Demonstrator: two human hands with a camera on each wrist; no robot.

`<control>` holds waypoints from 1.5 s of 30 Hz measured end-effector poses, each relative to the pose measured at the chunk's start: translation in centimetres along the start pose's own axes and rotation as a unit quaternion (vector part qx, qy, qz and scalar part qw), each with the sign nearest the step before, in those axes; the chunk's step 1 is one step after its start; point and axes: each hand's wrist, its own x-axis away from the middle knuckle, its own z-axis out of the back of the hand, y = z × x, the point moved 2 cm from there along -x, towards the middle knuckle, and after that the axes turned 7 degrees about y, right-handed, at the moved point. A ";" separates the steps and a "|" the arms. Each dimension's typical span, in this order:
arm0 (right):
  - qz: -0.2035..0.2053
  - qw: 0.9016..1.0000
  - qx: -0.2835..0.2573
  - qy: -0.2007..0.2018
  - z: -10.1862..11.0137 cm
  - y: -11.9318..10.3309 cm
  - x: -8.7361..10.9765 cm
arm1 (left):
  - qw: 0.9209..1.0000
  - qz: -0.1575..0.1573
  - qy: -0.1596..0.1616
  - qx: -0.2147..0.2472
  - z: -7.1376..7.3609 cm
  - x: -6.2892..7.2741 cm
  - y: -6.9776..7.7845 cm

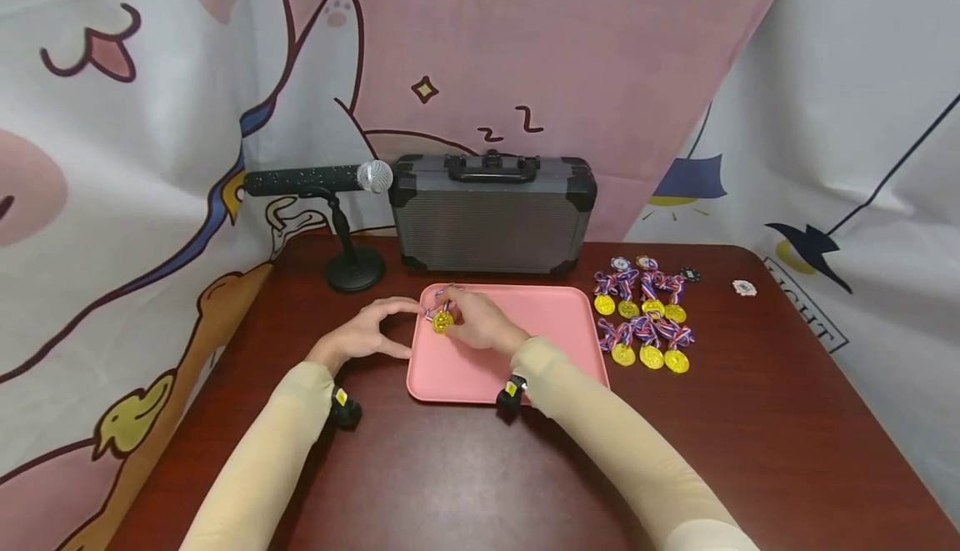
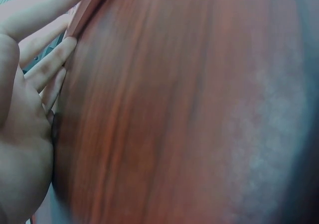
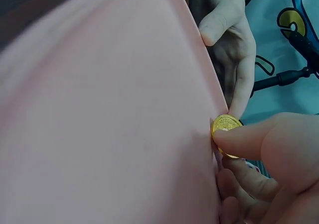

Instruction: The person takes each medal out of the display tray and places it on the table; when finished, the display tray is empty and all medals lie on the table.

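Note:
A gold medal [image 1: 442, 321] with a red, white and blue ribbon is over the upper left corner of the pink tray [image 1: 461, 372]. My right hand [image 1: 480, 322] pinches this medal between thumb and fingers; in the right wrist view, the thumb presses across the medal's face [image 3: 224, 120]. At the tray's left side, my left hand [image 1: 363, 330] has its thumb and fingers spread, fingertips right at the rim. The left wrist view shows the left fingers [image 2: 52, 64] extended along the tray's edge. Part of the ribbon is hidden by the right hand.
Several gold medals [image 1: 652, 357] with bunched ribbons lie in two rows right of the tray. Poker chips [image 1: 744, 288] lie behind and beside them. A grey case [image 1: 491, 226] stands behind the tray, and a microphone [image 1: 322, 180] on a stand is at the back left.

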 end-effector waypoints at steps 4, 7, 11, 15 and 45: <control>-0.008 0.999 -0.041 -0.004 0.4 0.2 0.6 | 1.000 0.001 0.003 -0.002 -0.1 0.1 0.0; -0.028 0.995 -0.093 -0.010 1.0 0.6 1.2 | 1.000 0.004 0.002 -0.013 0.0 0.1 0.0; -0.046 0.986 -0.159 -0.014 2.4 1.0 2.3 | 1.000 0.014 -0.002 -0.017 0.1 0.0 0.1; -0.046 0.982 -0.185 -0.005 4.1 1.7 3.6 | 1.000 0.019 0.000 -0.015 0.0 0.1 0.0; -0.114 0.978 -0.110 0.136 22.0 12.8 18.6 | 1.000 0.001 0.003 -0.001 0.0 0.1 -0.2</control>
